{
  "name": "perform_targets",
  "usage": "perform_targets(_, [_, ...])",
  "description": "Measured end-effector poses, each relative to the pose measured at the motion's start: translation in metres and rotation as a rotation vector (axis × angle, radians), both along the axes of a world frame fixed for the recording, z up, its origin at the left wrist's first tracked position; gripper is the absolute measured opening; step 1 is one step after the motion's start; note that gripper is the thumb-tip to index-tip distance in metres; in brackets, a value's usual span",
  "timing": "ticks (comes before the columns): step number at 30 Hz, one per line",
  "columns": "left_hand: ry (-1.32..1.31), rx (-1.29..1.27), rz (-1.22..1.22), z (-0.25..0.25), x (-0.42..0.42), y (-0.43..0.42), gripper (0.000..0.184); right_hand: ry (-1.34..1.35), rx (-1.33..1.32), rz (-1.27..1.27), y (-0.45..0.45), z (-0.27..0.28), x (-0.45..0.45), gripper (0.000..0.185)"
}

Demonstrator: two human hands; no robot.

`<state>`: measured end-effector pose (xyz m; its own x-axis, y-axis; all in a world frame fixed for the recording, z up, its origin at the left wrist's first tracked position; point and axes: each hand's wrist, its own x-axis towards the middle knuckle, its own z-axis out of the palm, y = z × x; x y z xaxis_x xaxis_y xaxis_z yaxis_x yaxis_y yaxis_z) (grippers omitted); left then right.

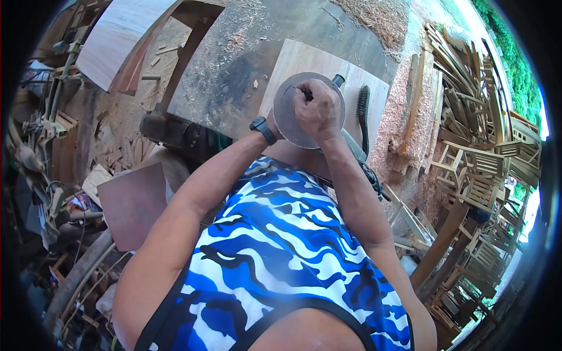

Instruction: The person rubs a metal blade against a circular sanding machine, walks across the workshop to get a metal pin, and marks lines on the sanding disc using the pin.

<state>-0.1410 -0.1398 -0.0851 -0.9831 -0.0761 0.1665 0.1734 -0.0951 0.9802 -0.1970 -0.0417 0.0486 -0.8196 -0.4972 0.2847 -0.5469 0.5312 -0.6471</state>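
A round grey disc (287, 120), which looks like a sanding disc, lies face up in front of me. My right hand (319, 111) is on top of it, fingers curled in a pinch near its centre around something small and dark that I cannot make out. My left hand (274, 126), below a dark wristwatch (263, 130), reaches under the disc's left edge, its fingers hidden. A power tool's greyish body (353, 146) shows partly beneath the disc and my right forearm. A black-bristled brush (363, 111) lies just right of the disc.
Under these lies a pale wooden board (298, 55) on a dusty worktable (234, 64) strewn with shavings. A dark cord (370, 174) bunches at the board's near right. Stacked timber (424, 99) and slatted wooden frames (483, 193) stand right; a reddish-brown panel (134, 205) stands left.
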Motion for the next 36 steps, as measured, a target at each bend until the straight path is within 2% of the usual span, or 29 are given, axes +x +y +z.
perform_targets(2, [0.019, 0.219, -0.034, 0.007, -0.001, 0.003, 0.065, 0.004, 0.025, 0.008, -0.001, -0.001, -0.001, 0.010])
perform_targets(12, [-0.021, 0.260, -0.066, -0.004, -0.008, 0.009, 0.064, 0.085, 0.060, 0.041, -0.001, -0.013, 0.001, 0.009])
perform_targets(15, [-0.040, 0.233, -0.037, -0.004, -0.004, 0.005, 0.064, 0.201, 0.036, 0.033, -0.002, -0.014, 0.003, 0.009])
perform_targets(17, [0.089, -0.116, 0.013, -0.008, -0.001, 0.003, 0.066, 0.215, 0.033, 0.008, -0.002, -0.015, 0.005, 0.008])
perform_targets(21, [0.053, -0.091, 0.018, 0.001, -0.002, 0.006, 0.070, 0.203, 0.065, -0.020, -0.006, -0.018, 0.004, 0.008])
perform_targets(23, [0.000, 0.155, 0.026, 0.003, -0.003, 0.009, 0.072, 0.223, 0.052, -0.088, -0.014, -0.017, 0.001, 0.008])
perform_targets(26, [0.005, 0.013, -0.009, -0.008, -0.007, 0.004, 0.073, 0.158, 0.007, -0.056, -0.006, -0.012, 0.006, 0.008])
perform_targets(29, [-0.067, 0.168, -0.121, 0.003, -0.001, 0.001, 0.072, 0.176, 0.004, 0.012, 0.001, -0.013, 0.010, 0.008])
perform_targets(36, [0.113, 0.117, -0.027, -0.012, -0.010, 0.009, 0.073, 0.230, 0.029, -0.068, -0.006, -0.022, 0.008, 0.007])
